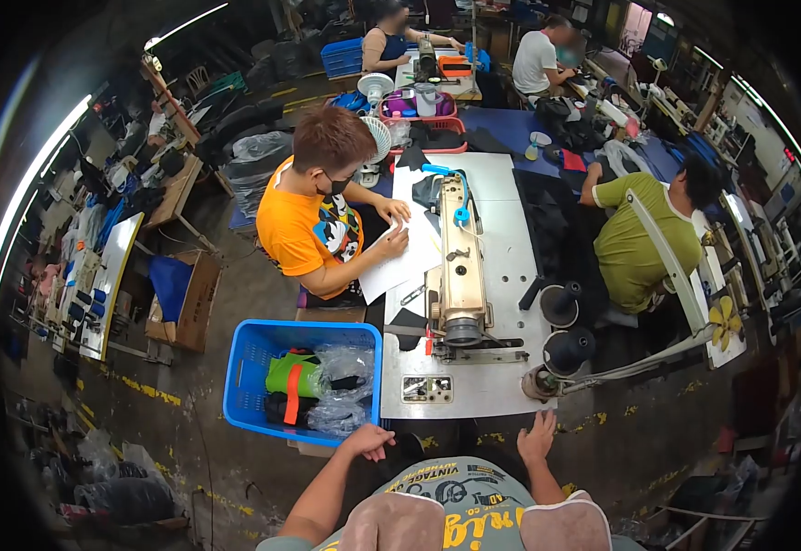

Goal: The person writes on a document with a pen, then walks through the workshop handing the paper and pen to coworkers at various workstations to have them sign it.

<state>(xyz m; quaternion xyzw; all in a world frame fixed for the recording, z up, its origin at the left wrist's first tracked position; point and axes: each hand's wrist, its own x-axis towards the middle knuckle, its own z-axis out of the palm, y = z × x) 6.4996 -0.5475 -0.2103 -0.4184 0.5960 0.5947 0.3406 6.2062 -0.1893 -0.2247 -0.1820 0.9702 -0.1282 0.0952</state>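
Observation:
My left hand (368, 443) is beside the near right corner of a blue plastic basket (235, 390), by the front edge of a white sewing table (502, 390). Its fingers are loosely bent and a little apart, with nothing visible in them. Over at the table's near right corner, my right hand (536, 437) is open, fingers spread, holding nothing. Inside the basket lie a green piece with an orange strip (292, 393), dark pieces and clear plastic bags (341, 367). A beige sewing machine (462, 266) stands on the table, its handwheel facing me.
A person in an orange shirt (295, 230) leans over white paper (396, 266) left of the machine. Dark thread cones (569, 351) stand at the table's right edge. A person in a green shirt (644, 239) sits further right. A cardboard box (200, 298) is on the floor at left.

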